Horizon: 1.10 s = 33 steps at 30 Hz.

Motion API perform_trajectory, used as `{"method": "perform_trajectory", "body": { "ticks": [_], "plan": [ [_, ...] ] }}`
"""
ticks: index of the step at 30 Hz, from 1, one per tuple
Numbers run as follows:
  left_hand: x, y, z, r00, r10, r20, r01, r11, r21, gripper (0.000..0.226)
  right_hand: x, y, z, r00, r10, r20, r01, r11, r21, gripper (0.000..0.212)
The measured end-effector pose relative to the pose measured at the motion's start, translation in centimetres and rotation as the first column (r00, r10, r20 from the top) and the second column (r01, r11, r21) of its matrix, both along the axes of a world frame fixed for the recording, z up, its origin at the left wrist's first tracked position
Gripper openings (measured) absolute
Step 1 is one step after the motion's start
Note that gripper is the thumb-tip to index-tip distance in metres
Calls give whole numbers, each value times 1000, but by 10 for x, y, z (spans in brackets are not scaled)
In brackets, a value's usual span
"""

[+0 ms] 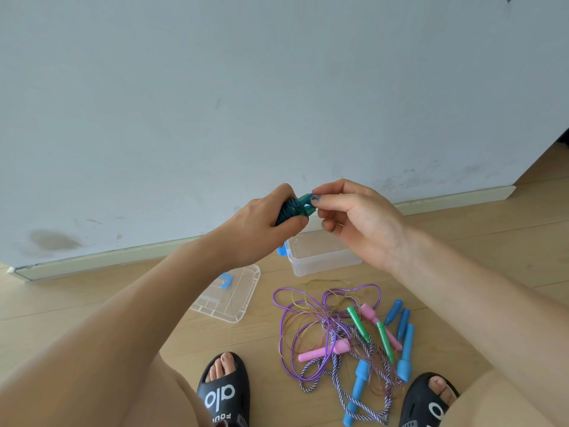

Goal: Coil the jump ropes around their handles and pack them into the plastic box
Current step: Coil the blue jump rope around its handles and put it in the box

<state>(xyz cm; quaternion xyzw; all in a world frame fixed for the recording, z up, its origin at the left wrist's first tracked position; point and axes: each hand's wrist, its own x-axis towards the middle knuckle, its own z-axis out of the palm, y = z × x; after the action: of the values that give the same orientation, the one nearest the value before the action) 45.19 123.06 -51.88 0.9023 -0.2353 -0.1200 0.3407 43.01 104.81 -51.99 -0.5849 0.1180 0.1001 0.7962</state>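
Mid-frame, we grip the wound rope bundle [289,211] in our left hand [261,223] w/ right hand [354,217] pinching its springy loose end; box [323,260] sits just below, so keep tension near the handles.

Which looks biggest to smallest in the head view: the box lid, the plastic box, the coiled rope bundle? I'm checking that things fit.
1. box lid
2. plastic box, partly hidden by the hands, so it is unsure against the lid
3. coiled rope bundle, though nearest the camera
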Motion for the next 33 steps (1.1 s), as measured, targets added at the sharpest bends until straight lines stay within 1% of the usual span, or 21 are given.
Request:
{"method": "perform_trajectory", "body": {
  "ticks": [2,6,12,14,17,18,20,23,28,31,33],
  "plan": [
    [1,0,1,1000,-3,-2,3,1000,8,17,0,-1,-1,1000,-3,0,3,1000,1,16],
    [-1,-3,3,998,-12,-62,9,999,-43,20,0,-1,-4,1000,-5,15,4,1000,4,15],
    [1,-3,3,987,29,-156,-50,990,-131,24,-1,2,-5,988,13,157,-1,997,-76,10],
    [2,-2,4,980,41,-196,-73,985,-159,25,-2,1,-7,978,30,207,0,989,-145,9],
    [3,-1,4,969,43,-244,-88,981,-175,26,-4,0,-10,954,83,288,31,928,-371,10],
    [3,-1,5,966,37,-257,-85,980,-180,25,-5,0,-10,945,95,314,47,909,-414,10],
    [3,1,7,959,15,-285,-73,978,-194,23,-5,0,-8,927,115,357,62,892,-448,7],
    [3,4,10,945,-29,-326,-45,975,-216,18,-5,-2,-6,896,191,400,50,852,-521,3],
    [1,5,13,921,-70,-384,-36,965,-261,17,-6,-4,-2,839,286,463,89,768,-634,4],
    [-1,4,14,910,-87,-406,-25,965,-261,17,-8,-5,-3,751,378,542,188,665,-723,6],
    [-1,5,14,908,-83,-411,-30,965,-262,16,-9,-2,-5,689,424,588,266,607,-749,7]
  ]
}}
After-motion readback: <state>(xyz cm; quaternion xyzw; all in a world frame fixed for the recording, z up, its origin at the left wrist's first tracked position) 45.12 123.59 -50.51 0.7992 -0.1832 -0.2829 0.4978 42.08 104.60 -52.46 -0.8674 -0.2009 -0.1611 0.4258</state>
